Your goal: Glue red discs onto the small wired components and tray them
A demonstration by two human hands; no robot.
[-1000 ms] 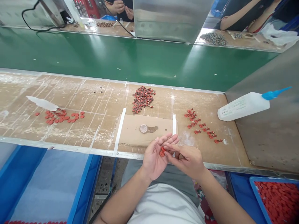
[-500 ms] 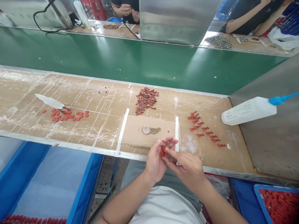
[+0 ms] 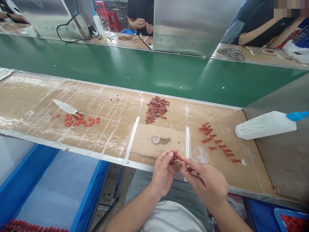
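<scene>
Hands raised over the front edge of the bench, both just in front of the cardboard sheet (image 3: pixel 145 137). Left hand (image 3: pixel 164 172): palm turned toward the wearer, fingers curled up and inward, partly closed. Right hand (image 3: pixel 205 183): reaches across from the right, thumb and forefinger (image 3: pixel 189 162) drawn nearly together in a pinch.

Small red piece (image 3: pixel 180 158): held at the right hand's fingertips, between the two hands, above the bench's front edge. Its exact shape is too small to read. Left fingertips lie just beside it; contact cannot be told.

On the cardboard sheet: a small round lid (image 3: pixel 156 139) with a brown smear (image 3: pixel 165 140) touching it. White tape strips (image 3: pixel 132 140) run along the sheet's left side, and another (image 3: pixel 187 141) along its right.

Bench, tan and scratched: a heap of red-and-black pieces (image 3: pixel 156 109) behind the sheet; loose red discs (image 3: pixel 79 120) to the left; a loose double row of red pieces (image 3: pixel 214 143) to the right; a white squeeze bottle with a blue nozzle (image 3: pixel 265 125) at far right.

Below the bench: a blue tray (image 3: pixel 55 190) at left, a tray of red discs (image 3: pixel 292 222) at right. Beyond: a green conveyor belt (image 3: pixel 145 74), steel panels (image 3: pixel 193 29), and a co-worker's hands (image 3: pixel 142 28).
</scene>
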